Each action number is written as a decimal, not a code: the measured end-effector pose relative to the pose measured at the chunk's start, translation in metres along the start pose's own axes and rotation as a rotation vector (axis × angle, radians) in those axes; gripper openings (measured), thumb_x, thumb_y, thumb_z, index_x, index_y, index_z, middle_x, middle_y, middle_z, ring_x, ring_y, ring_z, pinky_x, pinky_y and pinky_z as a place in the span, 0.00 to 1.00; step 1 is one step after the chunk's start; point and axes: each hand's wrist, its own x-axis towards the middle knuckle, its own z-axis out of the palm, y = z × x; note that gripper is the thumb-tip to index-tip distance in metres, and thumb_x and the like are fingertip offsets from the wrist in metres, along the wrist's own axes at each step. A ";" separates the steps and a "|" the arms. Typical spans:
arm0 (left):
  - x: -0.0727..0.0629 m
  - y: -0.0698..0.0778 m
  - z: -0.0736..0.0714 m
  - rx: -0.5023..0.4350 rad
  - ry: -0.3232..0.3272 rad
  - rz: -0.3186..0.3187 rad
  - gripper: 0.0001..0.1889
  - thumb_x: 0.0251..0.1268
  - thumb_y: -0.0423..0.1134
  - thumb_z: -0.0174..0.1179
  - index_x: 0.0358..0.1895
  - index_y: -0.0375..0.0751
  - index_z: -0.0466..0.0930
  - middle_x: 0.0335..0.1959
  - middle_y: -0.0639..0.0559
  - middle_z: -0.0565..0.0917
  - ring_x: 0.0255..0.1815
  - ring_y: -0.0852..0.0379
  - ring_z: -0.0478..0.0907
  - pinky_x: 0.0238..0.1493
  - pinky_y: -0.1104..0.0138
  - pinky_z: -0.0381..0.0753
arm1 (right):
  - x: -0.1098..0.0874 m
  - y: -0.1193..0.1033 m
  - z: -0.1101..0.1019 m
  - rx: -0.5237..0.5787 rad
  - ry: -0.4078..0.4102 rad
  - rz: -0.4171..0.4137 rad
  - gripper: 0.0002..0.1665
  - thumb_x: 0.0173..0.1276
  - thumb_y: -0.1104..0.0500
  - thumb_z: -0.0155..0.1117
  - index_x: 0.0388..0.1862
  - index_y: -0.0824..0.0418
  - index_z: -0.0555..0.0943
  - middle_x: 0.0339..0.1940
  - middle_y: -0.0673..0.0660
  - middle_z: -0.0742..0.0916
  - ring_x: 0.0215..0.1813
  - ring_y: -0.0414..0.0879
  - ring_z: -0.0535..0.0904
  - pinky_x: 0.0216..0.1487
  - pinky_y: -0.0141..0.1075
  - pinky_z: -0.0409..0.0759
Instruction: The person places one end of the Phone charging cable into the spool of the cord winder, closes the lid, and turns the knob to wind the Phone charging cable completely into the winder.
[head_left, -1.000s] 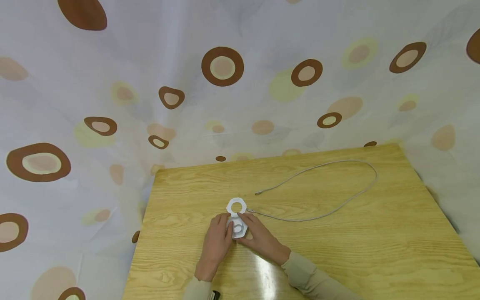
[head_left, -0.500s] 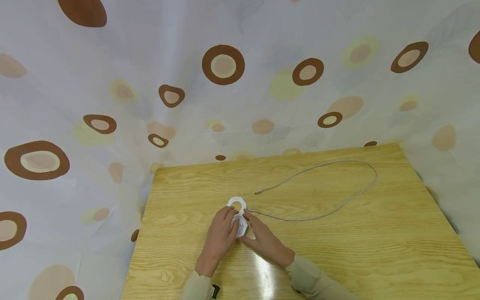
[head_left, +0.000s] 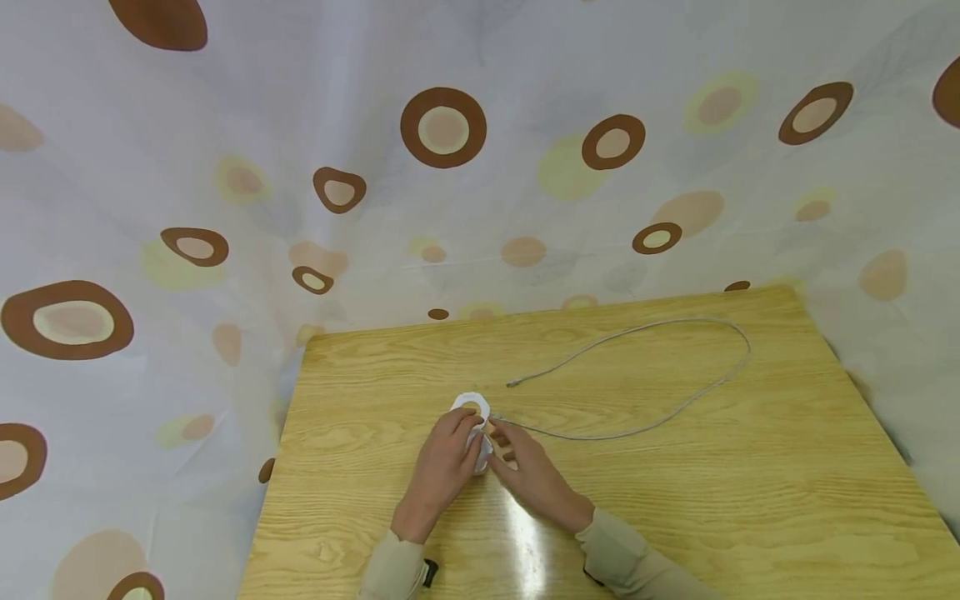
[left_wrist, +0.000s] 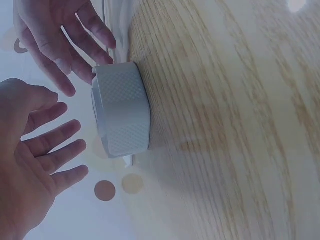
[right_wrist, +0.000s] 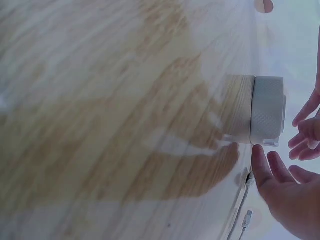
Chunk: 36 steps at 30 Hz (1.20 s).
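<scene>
A white hexagonal case (head_left: 480,462) with textured sides (left_wrist: 122,110) stands on the wooden table. Just beyond it in the head view is a white ring-shaped piece (head_left: 470,399), partly covered by fingers; whether the two are joined cannot be seen. My left hand (head_left: 444,467) is over the case, its fingers loosely spread and apart from it in the left wrist view. Beside the case on the right is my right hand (head_left: 536,479), fingers loosely bent, with fingertips (right_wrist: 257,150) close to its lower edge; contact is unclear. Neither hand holds anything.
A thin pale cable (head_left: 615,437) loops across the right half of the table. One of its ends lies by the ring, and its plug (head_left: 513,383) lies a little farther back. A curtain with brown circles (head_left: 442,127) hangs behind the table (head_left: 675,500).
Both hands were gripping the case a second ago. The left fingers have since lifted and moved forward toward the ring, and the right fingers have come off the side. The case stays in place.
</scene>
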 end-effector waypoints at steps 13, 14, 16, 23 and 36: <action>0.017 0.007 0.003 0.024 0.007 0.040 0.07 0.68 0.34 0.72 0.46 0.39 0.87 0.52 0.45 0.88 0.55 0.48 0.86 0.57 0.58 0.87 | -0.002 0.008 -0.009 -0.086 0.026 0.082 0.22 0.78 0.65 0.62 0.68 0.69 0.78 0.35 0.52 0.85 0.31 0.32 0.76 0.33 0.28 0.77; 0.019 0.007 0.004 0.026 0.010 0.044 0.07 0.68 0.34 0.72 0.45 0.39 0.88 0.52 0.45 0.88 0.55 0.48 0.86 0.57 0.59 0.87 | -0.002 0.008 -0.010 -0.086 0.021 0.088 0.21 0.78 0.65 0.61 0.67 0.68 0.78 0.35 0.51 0.85 0.30 0.31 0.75 0.32 0.28 0.76; 0.022 0.007 0.006 0.036 0.007 0.052 0.06 0.67 0.34 0.72 0.44 0.39 0.88 0.51 0.46 0.89 0.54 0.49 0.86 0.57 0.60 0.86 | -0.002 0.009 -0.011 -0.095 0.014 0.089 0.21 0.78 0.65 0.61 0.66 0.68 0.79 0.33 0.51 0.85 0.29 0.32 0.75 0.31 0.28 0.76; 0.033 0.011 0.008 0.063 -0.047 0.063 0.06 0.67 0.35 0.72 0.43 0.41 0.88 0.47 0.48 0.89 0.51 0.51 0.87 0.56 0.62 0.86 | -0.003 0.013 -0.014 -0.169 0.003 0.091 0.15 0.77 0.63 0.60 0.58 0.66 0.84 0.30 0.48 0.85 0.24 0.31 0.72 0.28 0.28 0.74; 0.056 0.022 0.015 0.168 -0.279 0.063 0.06 0.70 0.39 0.70 0.46 0.46 0.90 0.50 0.53 0.90 0.53 0.54 0.86 0.60 0.60 0.84 | -0.006 0.018 -0.016 -0.228 0.036 0.117 0.10 0.72 0.63 0.62 0.48 0.61 0.87 0.27 0.46 0.85 0.23 0.32 0.69 0.28 0.27 0.70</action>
